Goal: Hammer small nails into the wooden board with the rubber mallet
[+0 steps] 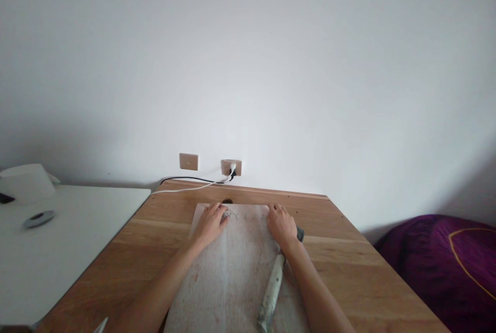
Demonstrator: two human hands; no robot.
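A pale wooden board [242, 260] lies lengthwise in front of me, with several small nails [246, 215] in a row near its far edge. At the far left corner, my left hand [211, 223] is closed over the edge, thumb beside the nails. My right hand [282, 224] holds the far right corner, fingers bent over the edge. A hammer [272, 289] with a worn whitish handle rests on the board. Its dark head shows just beyond my right wrist, and my right forearm hides part of it.
The board lies on a wooden table [333, 266] against the wall. To the left, a white table [77, 240] bears a tape roll [39, 218] and a white rounded object [27, 183]. Cables [194, 186] run to a wall socket [231, 167]. A purple beanbag-like thing [434, 260] sits right.
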